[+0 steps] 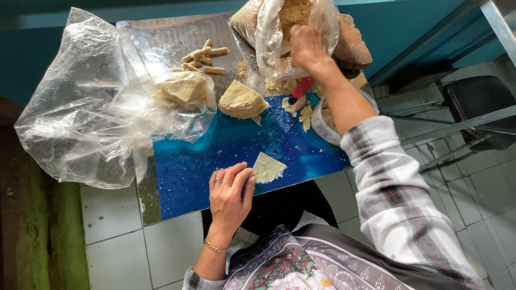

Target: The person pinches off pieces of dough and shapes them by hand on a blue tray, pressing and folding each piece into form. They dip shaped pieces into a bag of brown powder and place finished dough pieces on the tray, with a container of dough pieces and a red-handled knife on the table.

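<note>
A blue-topped bench carries a dough wedge, a larger dough lump, rolled dough sticks, crumpled clear plastic and a crumb-filled bag.

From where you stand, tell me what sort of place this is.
Likely a small home or informal food-making spot. A blue work board holds dough pieces and rolled sticks, a plastic bag of brown crumbs stands open, and the floor is white tile.
</note>
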Demonstrator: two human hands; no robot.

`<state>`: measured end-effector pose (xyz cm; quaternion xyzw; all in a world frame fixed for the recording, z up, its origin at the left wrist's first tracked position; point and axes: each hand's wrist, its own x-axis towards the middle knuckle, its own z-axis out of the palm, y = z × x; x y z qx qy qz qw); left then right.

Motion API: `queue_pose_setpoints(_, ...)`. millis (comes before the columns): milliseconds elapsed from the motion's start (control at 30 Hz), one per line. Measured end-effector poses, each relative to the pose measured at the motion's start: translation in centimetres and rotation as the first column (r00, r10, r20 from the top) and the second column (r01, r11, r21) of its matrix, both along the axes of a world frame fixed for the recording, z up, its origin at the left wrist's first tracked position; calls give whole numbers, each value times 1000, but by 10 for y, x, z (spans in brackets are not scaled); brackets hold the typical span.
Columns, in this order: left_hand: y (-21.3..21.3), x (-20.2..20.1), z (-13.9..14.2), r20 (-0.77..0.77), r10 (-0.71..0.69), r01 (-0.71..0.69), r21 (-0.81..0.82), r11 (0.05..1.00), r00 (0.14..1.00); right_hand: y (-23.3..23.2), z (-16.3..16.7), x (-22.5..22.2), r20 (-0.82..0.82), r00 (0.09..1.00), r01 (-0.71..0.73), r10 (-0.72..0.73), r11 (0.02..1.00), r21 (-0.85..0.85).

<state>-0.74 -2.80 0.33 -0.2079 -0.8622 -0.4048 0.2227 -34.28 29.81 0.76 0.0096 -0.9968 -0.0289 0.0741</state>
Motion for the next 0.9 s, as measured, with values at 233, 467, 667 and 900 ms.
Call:
queue_pose_setpoints(233,-1,0,2,-11,0,0,-16,1000,1000,47,26,42,-417,904,-205,94,951,-232)
queue_pose_setpoints(467,-4,-2,8,64,-68,60,118,991,996,29,72,129,-134,987,-158,85,634,-757)
queue_pose_setpoints(667,-11,-7,17,67,-59,51,115,992,996,-29,70,246,-8,941,-223,338,602,-767)
queue_pose_setpoints(900,9,0,9,-57,-106,98,-130,987,993,-77,53,298,-140,857,-500,496,733,-461)
